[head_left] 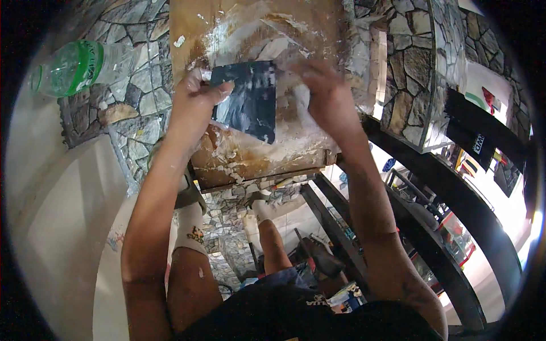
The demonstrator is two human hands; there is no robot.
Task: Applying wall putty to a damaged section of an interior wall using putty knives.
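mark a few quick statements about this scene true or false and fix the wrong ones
1. The left hand holds a dark flat panel. True.
2. Both hands grip that panel. False: the right hand is apart from it, to its right.
3. The wooden board is spotless. False: white smears mark it.
4. A clear plastic bottle is left of the board. True.
5. The bottle's label is red. False: it is green.

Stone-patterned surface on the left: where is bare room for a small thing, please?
The stone-patterned surface looks free between the bottle and the wooden board. Crowded: the board, where the left hand holds a black sheet, the right hand beside it.
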